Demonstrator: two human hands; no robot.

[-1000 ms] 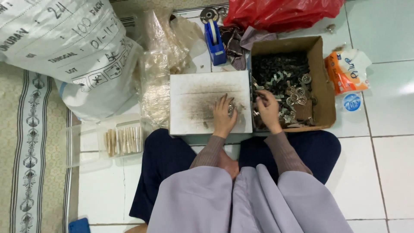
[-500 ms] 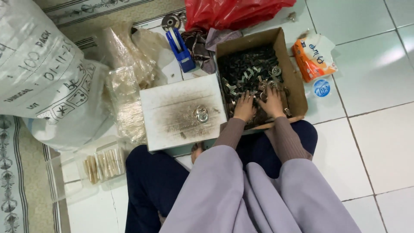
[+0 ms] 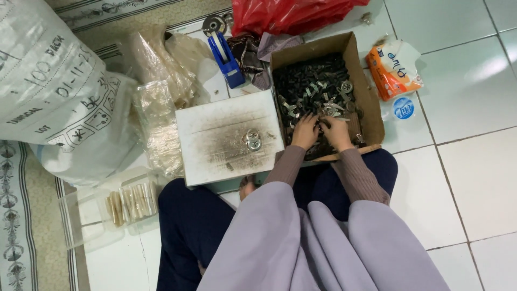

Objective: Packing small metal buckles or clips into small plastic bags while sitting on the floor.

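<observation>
Both hands are inside the cardboard box (image 3: 367,102), on the heap of small metal parts (image 3: 312,86). The left hand (image 3: 306,131) and right hand (image 3: 336,132) lie with fingers curled into the parts; what they pinch, I cannot tell. Two round metal pieces (image 3: 252,140) rest on the white board (image 3: 215,156), at nine o'clock from the hands.

Both hands, left hand (image 3: 305,131) and right hand (image 3: 336,132), among small metal parts (image 3: 315,89) inside the cardboard box (image 3: 369,99).

Fingertips perhaps buried among metal parts (image 3: 312,86)
</observation>
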